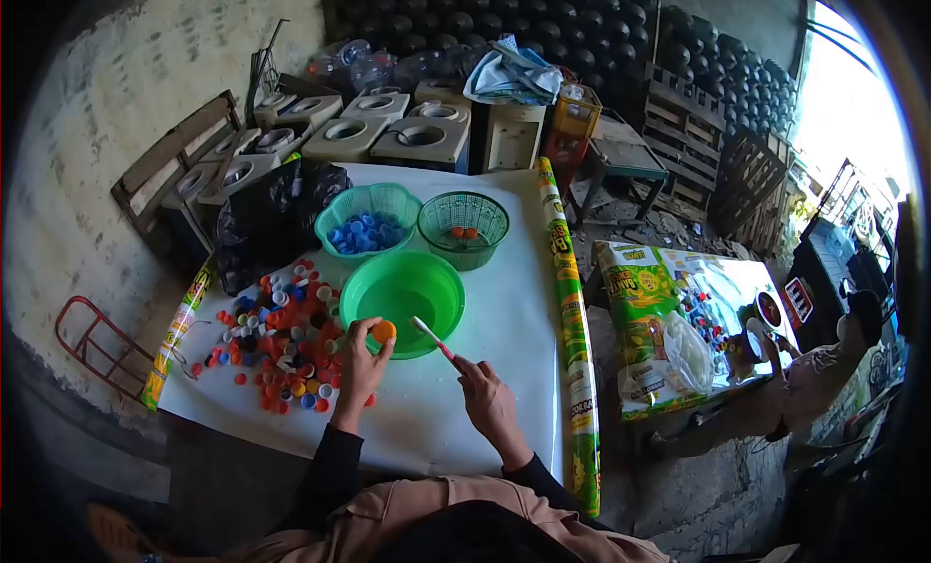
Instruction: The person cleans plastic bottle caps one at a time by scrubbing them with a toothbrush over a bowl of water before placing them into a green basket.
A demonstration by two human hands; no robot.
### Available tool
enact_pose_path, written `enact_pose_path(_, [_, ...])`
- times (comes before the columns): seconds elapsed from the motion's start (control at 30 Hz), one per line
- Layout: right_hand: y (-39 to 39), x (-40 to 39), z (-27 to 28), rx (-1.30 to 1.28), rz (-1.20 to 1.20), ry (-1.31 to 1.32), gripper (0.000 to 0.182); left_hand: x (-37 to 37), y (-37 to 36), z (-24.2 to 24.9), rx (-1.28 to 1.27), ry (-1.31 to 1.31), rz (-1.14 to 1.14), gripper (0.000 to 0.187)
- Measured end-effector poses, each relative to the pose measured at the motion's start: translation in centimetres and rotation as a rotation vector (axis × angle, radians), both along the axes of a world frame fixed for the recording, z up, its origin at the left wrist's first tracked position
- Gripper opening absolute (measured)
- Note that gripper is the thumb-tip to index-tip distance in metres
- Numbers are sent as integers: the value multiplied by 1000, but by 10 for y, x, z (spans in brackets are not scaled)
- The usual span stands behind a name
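An orange bottle cap [385, 331] is pinched in the fingers of my left hand [363, 367], at the near rim of a green basin [448, 293]. My right hand [488, 400] grips a toothbrush [435, 340] by its pink handle, its white head tilted up over the basin's near edge. The basin looks to hold water. Left of it spreads a pile of loose bottle caps [291, 345], mostly red and orange with some blue and white. Behind stand a pale green basket [335, 212] of blue caps and a darker green basket [493, 235] with a few orange-red caps.
A black plastic bag [254, 235] sits at the table's back left. Rolled printed plastic [572, 369] lines the right edge of the white tabletop [485, 432]. To the right, a person [805, 384] works at a second low table [635, 369] with caps on it.
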State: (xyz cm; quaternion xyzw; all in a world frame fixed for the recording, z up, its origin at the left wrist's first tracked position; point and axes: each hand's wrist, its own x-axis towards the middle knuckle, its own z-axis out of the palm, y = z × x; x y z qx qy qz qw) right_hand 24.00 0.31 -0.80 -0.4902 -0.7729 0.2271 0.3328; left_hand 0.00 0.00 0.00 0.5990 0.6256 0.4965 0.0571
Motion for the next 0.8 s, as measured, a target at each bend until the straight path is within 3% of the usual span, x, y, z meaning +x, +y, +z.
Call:
enact_pose_path(0.4, [-5, -7, -3, -14, -21, -11, 37, -4, -1, 6, -17, 4, -61, 37])
enact_pose_path(0.8, [-10, -19, 9, 49, -202, -94, 23, -19, -6, 16, -54, -92, -203, 38])
